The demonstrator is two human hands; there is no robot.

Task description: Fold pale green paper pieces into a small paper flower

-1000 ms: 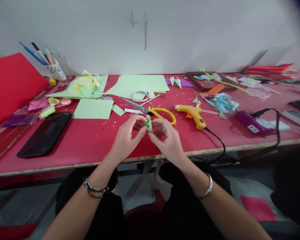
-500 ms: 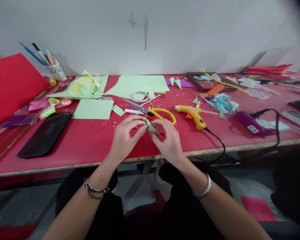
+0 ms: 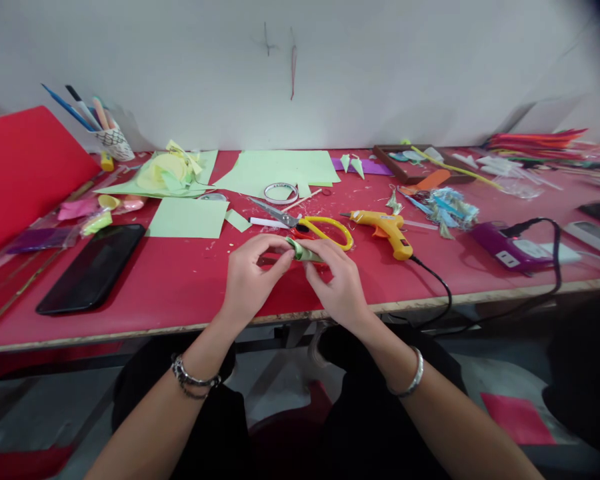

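Observation:
A small rolled cone of light green paper (image 3: 305, 252) is held between both my hands above the red table. My left hand (image 3: 253, 270) pinches its wider left end with thumb and fingertips. At the other end, my right hand (image 3: 337, 277) has its thumb below and its fingers over the paper, hiding the tip. Just beyond my hands lie scissors (image 3: 325, 230) with yellow handles and a white pen (image 3: 267, 222). The yellow glue gun (image 3: 386, 230) rests to the right, its nozzle pointing left.
Green paper sheets (image 3: 187, 218) and a tape roll (image 3: 281, 193) lie behind. Two small green cones (image 3: 357, 167) sit near the wall. A black phone (image 3: 93, 270) is at left; a purple power strip (image 3: 505, 247) and a black cord (image 3: 437, 287) are at right.
My right fingers have shifted over the paper cone, covering more of its narrow end. The cone now lies closer to level. My left hand keeps its pinch.

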